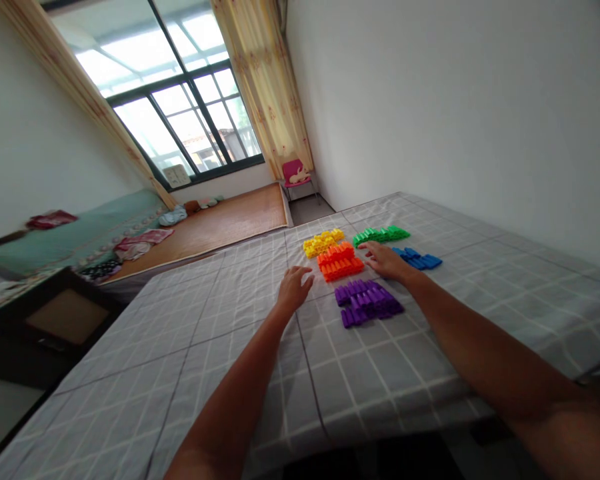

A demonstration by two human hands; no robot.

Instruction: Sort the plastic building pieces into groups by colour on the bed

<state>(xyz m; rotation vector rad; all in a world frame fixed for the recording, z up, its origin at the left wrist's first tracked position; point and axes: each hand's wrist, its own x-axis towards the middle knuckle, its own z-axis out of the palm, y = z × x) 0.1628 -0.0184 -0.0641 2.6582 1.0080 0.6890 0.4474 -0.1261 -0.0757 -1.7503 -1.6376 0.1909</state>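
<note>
My left hand [294, 287] is held over the cloth with its fingers apart and nothing in it, just left of a pile of orange plastic pieces [339, 263]. On the other side of that pile is my right hand [384, 261], also open, its fingers pointing at the orange pieces. Small blue pieces [423, 259] lie beside my right wrist, partly hidden by it. Behind that hand sits a green group [381, 234]. Yellow pieces [323, 242] lie behind the orange pile, and purple ones [369, 301] in front. Each colour is bunched in rows; the pieces' exact kind is too small to tell.
A grey checked cloth [230, 313] covers the table. White wall [455, 113] runs along the right. Beyond the table are a mat-covered bed [230, 217] with clothes on it, a pink chair [295, 172] and a window. A dark cabinet [55, 327] stands at left.
</note>
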